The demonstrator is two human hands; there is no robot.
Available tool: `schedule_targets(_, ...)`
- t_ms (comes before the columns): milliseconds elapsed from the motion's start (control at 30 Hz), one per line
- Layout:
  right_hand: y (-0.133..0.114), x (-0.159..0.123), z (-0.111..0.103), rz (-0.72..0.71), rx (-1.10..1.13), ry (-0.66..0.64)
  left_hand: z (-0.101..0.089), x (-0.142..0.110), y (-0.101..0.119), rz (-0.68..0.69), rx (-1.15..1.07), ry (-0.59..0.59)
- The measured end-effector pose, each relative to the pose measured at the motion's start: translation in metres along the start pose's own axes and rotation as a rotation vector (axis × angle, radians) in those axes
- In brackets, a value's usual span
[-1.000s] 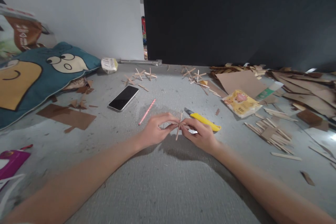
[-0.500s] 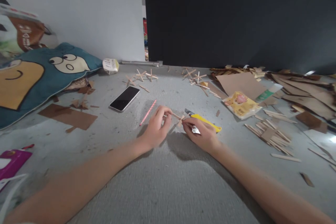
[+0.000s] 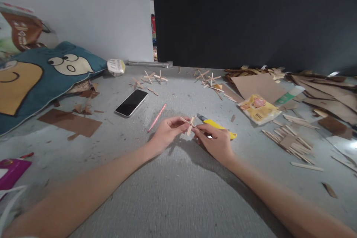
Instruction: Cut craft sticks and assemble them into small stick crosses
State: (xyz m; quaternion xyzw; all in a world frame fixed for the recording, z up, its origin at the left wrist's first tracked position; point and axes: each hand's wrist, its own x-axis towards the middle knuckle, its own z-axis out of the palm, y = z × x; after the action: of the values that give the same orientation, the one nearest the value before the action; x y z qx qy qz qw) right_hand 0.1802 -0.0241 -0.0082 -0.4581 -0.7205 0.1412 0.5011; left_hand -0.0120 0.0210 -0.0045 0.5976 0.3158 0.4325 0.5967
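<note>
Between my two hands is a small cross of thin wooden sticks [image 3: 190,126], held above the grey table. The fingers of my left hand [image 3: 167,132] pinch it from the left. My right hand [image 3: 216,139] grips it from the right between thumb and fingertips, partly hiding that end. A yellow utility knife [image 3: 220,124] lies just behind my right hand, its grey tip pointing left. Left of my left hand lies a pink patterned pencil-like stick [image 3: 157,118]. Similar stick crosses stand farther back, at the left [image 3: 160,77] and right [image 3: 211,79].
A phone [image 3: 131,102] lies at the left, near brown cardboard [image 3: 71,122] and a blue cushion [image 3: 75,78]. On the right are a yellow packet [image 3: 259,108], a green-and-white tube [image 3: 290,95], loose wooden sticks [image 3: 292,141] and stacked cardboard [image 3: 329,89]. A dark panel [image 3: 251,18] rises behind.
The stick cross has been turned and now shows more upright between my hands. My left fingers have moved closer to its centre, and my right hand has shifted slightly.
</note>
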Motion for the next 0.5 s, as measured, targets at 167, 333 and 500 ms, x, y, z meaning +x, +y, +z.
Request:
schedule_targets(167, -0.006, 0.004, -0.001, 0.01, -0.035, -0.031, 0.001, 0.0, 0.002, -0.039, -0.045, 0.007)
schedule_targets(333, -0.011, 0.002, 0.002, 0.048, -0.047, -0.116, 0.002, 0.001, 0.0, -0.084, -0.081, 0.05)
schedule_targets(500, -0.014, 0.001, 0.0, 0.052, -0.016, -0.17, 0.002, 0.002, -0.003, -0.103, -0.103, 0.065)
